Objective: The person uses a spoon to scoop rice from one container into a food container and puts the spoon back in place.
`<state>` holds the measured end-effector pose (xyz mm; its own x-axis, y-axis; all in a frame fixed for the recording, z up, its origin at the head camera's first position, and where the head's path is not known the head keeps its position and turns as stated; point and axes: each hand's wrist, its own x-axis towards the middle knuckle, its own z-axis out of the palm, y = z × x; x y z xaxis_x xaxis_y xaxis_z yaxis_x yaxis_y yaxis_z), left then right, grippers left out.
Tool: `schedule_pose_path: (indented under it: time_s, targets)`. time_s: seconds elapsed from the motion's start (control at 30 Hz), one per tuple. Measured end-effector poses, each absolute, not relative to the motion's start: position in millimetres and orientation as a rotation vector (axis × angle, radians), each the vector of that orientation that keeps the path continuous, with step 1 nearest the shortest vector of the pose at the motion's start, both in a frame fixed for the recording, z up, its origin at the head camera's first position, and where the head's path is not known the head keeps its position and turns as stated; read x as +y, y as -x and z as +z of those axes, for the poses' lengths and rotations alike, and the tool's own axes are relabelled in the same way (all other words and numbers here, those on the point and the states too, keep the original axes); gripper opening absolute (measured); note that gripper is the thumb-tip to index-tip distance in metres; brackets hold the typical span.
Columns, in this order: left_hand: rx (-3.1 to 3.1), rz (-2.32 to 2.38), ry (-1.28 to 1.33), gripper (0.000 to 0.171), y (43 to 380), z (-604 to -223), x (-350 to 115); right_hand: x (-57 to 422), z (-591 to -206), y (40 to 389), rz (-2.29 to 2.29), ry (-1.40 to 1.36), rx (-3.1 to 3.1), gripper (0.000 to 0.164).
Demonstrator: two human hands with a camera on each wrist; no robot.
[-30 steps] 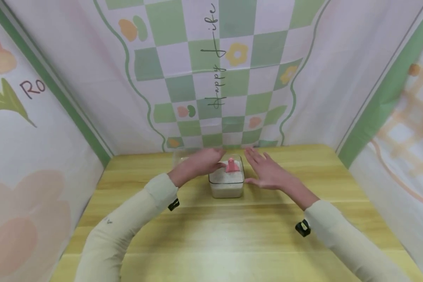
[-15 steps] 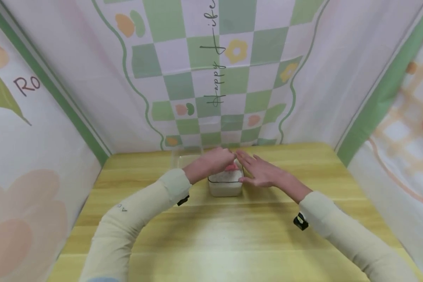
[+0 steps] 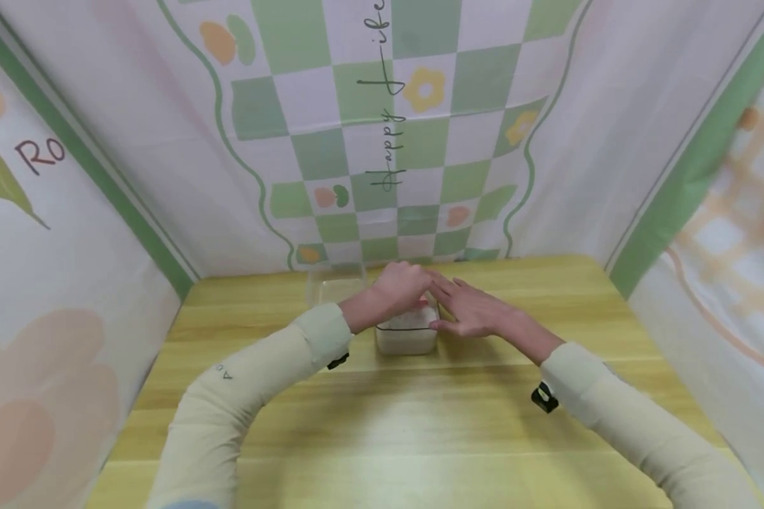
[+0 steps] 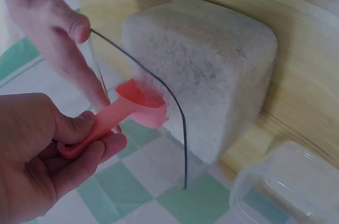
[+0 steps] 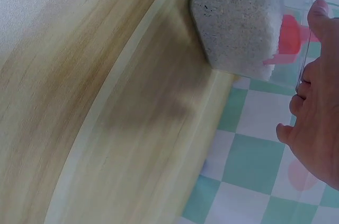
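In the head view, with the glass-clear box as the dial's centre, checkered cloth (image 3: 420, 162) hangs at 12 o'clock behind the wooden table (image 3: 407, 438). The box (image 3: 407, 344) holds pale grains (image 4: 206, 70). The right hand (image 3: 476, 312) rests, fingers extended, against its 3 o'clock side. The left hand (image 3: 401, 286) pinches a scoop's handle. A clear plastic piece (image 3: 330, 290) lies at 10. The pink scoop (image 4: 114, 115) has its bowl in the grains, towards 1.

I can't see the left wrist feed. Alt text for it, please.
The left hand grips a pink scoop by its handle, its bowl at the white grain in a clear box. The right hand is at the box's rim. Another clear container shows lower right.
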<state>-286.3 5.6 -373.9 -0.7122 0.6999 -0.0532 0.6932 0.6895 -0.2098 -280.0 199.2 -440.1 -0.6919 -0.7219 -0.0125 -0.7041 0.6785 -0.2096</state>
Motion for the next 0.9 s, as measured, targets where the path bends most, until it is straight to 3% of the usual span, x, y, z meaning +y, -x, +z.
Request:
schedule_pose_path:
  time_s: [0.27,0.47,0.73,0.9]
  targets:
    - [-2.987,0.221,1.114,0.021,285,-352,-21,201,-438,282,-0.239,1.173,2.797,0.091]
    - [-2.969,0.427,1.134,0.006,278,-345,-37,201,-437,280,-0.220,1.181,2.792,0.090]
    - [-2.940,0.706,1.140,0.006,270,-364,-42,192,-435,276,-0.241,1.195,2.782,0.089]
    - [-2.861,0.681,1.118,0.014,269,-371,-47,187,-435,276,-0.233,1.219,2.792,0.086]
